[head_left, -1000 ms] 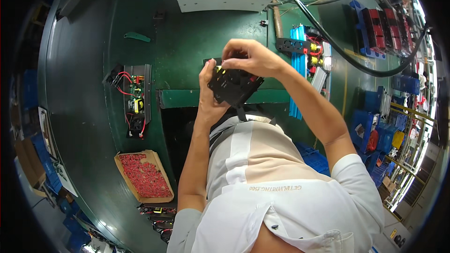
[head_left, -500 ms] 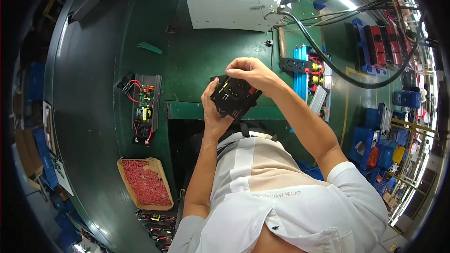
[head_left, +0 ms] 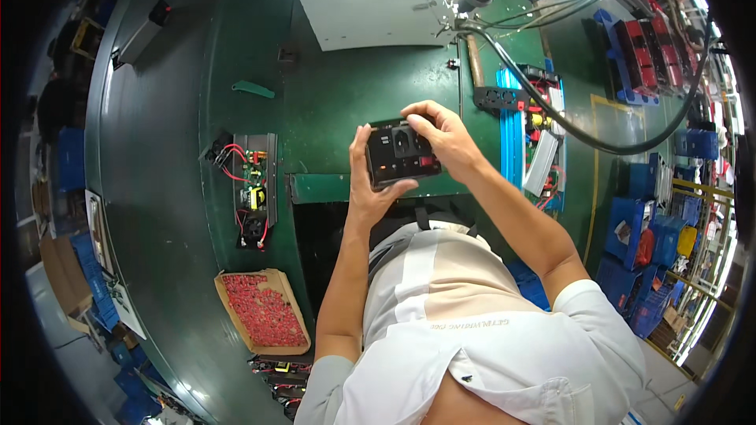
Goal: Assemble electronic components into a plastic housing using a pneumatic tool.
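Between my two hands, above the bench's front edge, is a black socket panel [head_left: 391, 164] with a power outlet and a red switch. My left hand [head_left: 372, 185] grips its left side, with the thumb under the lower edge. The fingers and thumb of my right hand [head_left: 445, 138] close on its upper right corner. What lies behind the panel is hidden. To the left rests an open circuit board assembly [head_left: 253, 181] with red wires, a fan and a dark metal side.
A shallow cardboard tray [head_left: 223, 299] holds many small red parts. At the right lie blue-cased electronic units [head_left: 510, 122] beside a thick black cable [head_left: 567, 122]. A white metal box [head_left: 378, 16] stands at the back, and a green strip [head_left: 253, 89] lies at the left.
The panel has been turned so its socket face is now squarer and more level. Both hands have shifted slightly right with it, and my left thumb now shows under the edge.
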Tool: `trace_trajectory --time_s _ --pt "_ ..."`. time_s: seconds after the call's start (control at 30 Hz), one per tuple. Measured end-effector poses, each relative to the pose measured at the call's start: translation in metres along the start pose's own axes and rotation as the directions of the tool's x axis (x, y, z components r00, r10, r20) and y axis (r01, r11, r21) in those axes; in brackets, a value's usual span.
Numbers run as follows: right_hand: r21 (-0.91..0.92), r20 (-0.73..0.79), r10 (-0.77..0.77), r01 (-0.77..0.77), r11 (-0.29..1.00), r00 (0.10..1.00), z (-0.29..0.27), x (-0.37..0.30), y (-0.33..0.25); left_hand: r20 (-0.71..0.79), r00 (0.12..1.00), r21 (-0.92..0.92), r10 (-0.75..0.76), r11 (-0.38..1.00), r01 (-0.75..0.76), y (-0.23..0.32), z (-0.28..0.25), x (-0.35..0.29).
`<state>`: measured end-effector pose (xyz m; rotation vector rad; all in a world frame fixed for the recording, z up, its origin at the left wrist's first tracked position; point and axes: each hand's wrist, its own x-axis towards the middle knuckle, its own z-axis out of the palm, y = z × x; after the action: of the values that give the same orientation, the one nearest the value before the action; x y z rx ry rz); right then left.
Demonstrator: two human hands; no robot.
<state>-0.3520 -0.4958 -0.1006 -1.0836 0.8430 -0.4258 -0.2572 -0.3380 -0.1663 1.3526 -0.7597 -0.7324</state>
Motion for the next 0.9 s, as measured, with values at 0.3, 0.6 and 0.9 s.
trace_trajectory --time_s 0.3,0.6,0.9 --pt "-0.307 0.024 -0.240 0.236 0.922 0.970 0.013 -0.005 0.015 0.022 1.000 -0.004 -0.017 1.000 0.017 -0.004 -0.012 -0.002" --pt "-0.144 0.027 -0.265 0.266 0.953 0.964 0.006 -0.008 0.028 0.086 0.996 0.051 0.019 0.998 -0.024 -0.010 -0.020 0.000" --pt "0.134 -0.023 -0.198 0.199 0.971 0.980 0.008 -0.006 0.031 0.082 0.997 0.032 0.009 0.999 -0.012 -0.007 -0.026 -0.002"
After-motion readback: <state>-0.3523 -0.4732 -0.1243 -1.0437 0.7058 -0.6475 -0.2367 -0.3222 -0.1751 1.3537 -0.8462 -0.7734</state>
